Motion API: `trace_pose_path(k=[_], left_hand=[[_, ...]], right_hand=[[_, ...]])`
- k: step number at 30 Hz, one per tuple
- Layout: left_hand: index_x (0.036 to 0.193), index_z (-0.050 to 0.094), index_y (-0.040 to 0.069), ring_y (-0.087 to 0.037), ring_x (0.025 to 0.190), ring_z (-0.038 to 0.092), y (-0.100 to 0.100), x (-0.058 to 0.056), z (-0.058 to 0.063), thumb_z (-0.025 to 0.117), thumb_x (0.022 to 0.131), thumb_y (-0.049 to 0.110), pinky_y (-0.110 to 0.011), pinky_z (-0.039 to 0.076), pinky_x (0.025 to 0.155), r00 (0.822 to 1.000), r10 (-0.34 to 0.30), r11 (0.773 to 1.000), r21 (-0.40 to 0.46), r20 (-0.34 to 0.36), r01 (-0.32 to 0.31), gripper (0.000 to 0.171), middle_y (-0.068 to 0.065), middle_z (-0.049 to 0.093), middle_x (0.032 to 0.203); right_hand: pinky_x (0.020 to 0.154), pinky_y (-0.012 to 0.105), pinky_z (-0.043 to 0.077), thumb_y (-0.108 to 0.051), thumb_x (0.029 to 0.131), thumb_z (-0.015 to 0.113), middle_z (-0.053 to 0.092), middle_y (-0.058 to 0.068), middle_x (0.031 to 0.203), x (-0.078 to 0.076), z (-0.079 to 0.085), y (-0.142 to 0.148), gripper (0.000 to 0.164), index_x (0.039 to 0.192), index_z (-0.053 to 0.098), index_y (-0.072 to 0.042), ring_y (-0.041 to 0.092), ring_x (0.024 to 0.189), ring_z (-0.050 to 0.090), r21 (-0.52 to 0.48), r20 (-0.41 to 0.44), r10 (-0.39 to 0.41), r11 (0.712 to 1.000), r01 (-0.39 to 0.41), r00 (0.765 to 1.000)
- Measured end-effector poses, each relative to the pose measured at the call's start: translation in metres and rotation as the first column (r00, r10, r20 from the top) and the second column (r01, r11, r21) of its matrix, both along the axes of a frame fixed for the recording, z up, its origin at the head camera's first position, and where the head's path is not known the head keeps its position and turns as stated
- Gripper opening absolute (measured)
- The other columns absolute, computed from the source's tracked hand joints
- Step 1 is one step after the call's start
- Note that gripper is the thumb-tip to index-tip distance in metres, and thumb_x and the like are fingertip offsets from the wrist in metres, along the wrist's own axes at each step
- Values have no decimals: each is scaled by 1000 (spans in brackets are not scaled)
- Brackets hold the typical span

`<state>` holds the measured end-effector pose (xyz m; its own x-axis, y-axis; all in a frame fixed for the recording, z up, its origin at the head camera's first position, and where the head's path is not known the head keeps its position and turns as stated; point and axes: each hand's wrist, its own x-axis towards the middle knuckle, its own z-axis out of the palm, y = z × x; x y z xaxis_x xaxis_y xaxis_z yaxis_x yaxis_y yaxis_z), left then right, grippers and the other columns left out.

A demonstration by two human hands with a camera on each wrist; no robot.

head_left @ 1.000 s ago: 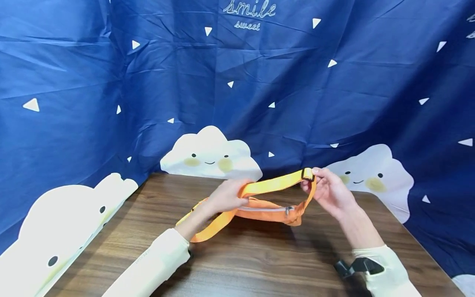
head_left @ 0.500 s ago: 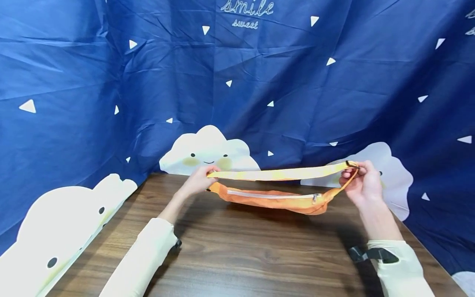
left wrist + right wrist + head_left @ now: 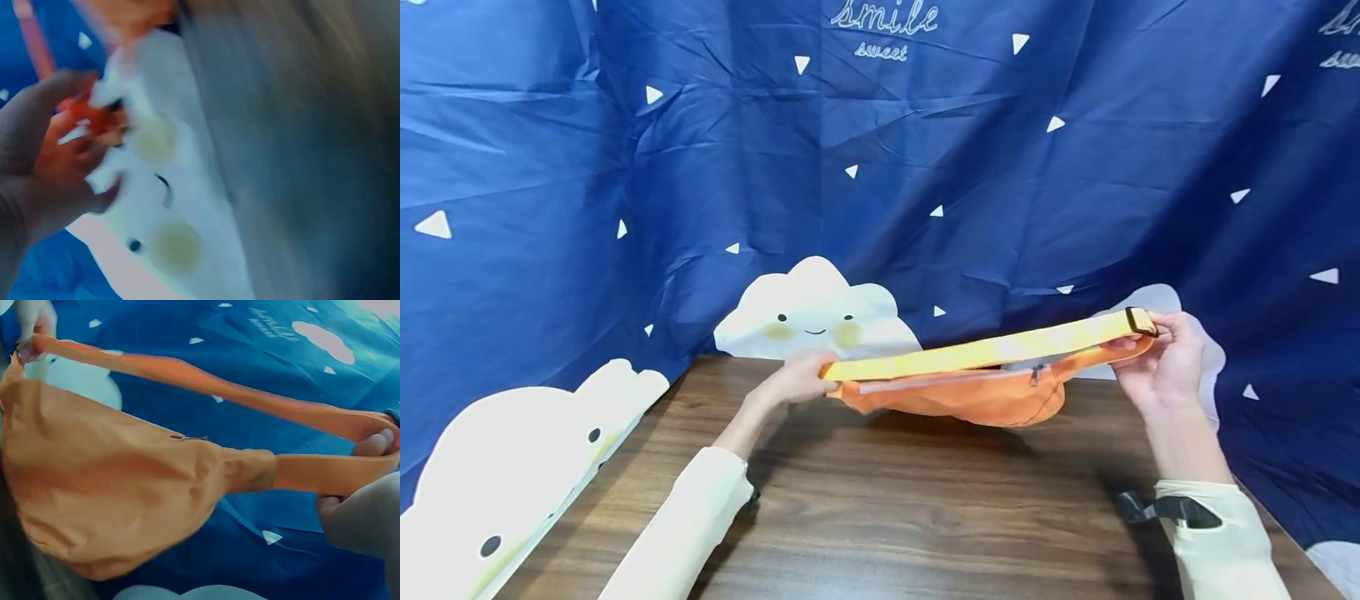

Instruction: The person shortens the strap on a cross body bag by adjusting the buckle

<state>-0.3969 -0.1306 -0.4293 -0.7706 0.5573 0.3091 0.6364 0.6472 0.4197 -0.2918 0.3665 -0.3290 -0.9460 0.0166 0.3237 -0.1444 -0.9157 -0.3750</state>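
Observation:
An orange waist bag hangs above the table between both hands, its long zipper along the top and the zipper pull near the right end. Its yellow-orange strap stretches nearly straight over the bag. My left hand grips the strap and bag end at the left; the left wrist view is badly blurred. At the other end my right hand holds the strap's loop beside a black slider buckle. In the right wrist view the bag's rounded body shows flat and slack.
A brown wood-grain table lies under the hands. Behind it hangs a blue curtain with white triangles and smiling clouds. A dark strap mount sits on my right wrist.
My left hand has shifted left along the strap to the bag's left end, and my right hand has moved right and up. The strap is now drawn out and the bag spread lengthwise.

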Motion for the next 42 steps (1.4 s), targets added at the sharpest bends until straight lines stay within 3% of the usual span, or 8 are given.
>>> trace_pose_path(k=[4,8,11,15,21,29,34,42], left_hand=[[127,63,11,-21,102,62,19,27,19,77,89,20,-39,49,87,990,-112,989,-88,80,119,42,-3,65,116],[149,48,14,-20,133,47,40,55,45,82,87,30,-39,39,106,974,-228,963,-144,17,228,72,-1,52,144],[152,46,19,-15,134,44,56,75,57,80,89,35,-41,36,108,958,-275,950,-174,-76,259,72,3,50,146],[150,48,20,-10,132,45,85,93,59,70,96,33,-45,35,106,937,-264,962,-137,-228,237,59,4,53,142],[151,46,13,-11,125,51,117,110,44,68,98,43,-41,40,102,907,-185,981,-20,-378,192,65,0,52,143],[139,58,14,-10,109,57,121,114,38,78,91,41,-38,42,94,896,-138,969,130,-423,211,59,3,61,126],[126,67,15,-11,100,59,113,108,43,84,85,42,-36,43,92,874,-139,964,138,-466,227,52,6,65,108],[118,72,17,-7,90,57,104,109,45,87,80,46,-30,43,86,881,-159,965,117,-445,233,51,6,64,99]], right_hand=[[49,30,42,-4,100,44,57,14,68,-3,2,-17,34,71,57,7,24,54,48,82,-42,-34,996,37,999],[52,26,42,-4,105,39,59,13,70,-4,0,-35,36,77,59,5,21,55,49,241,-98,-54,967,76,994],[54,24,43,-1,106,40,61,9,71,-7,-7,-53,34,80,62,1,17,55,50,408,-148,-102,900,154,984],[56,22,42,2,104,40,61,4,72,-11,-23,-82,36,79,64,-4,13,58,51,616,-184,-128,757,216,974],[62,23,44,-1,102,51,59,0,78,-3,-45,-118,23,84,66,-6,10,71,53,811,-225,-13,551,195,974],[68,29,47,-23,104,62,61,12,83,11,-54,-142,21,98,68,-4,23,78,58,939,-320,138,181,294,937],[74,32,55,-21,103,63,66,19,93,8,-54,-137,23,104,69,1,25,83,63,960,-238,160,187,207,958],[65,30,53,-18,100,67,66,9,86,10,-53,-136,18,101,72,0,17,75,61,970,-223,164,135,202,961]])
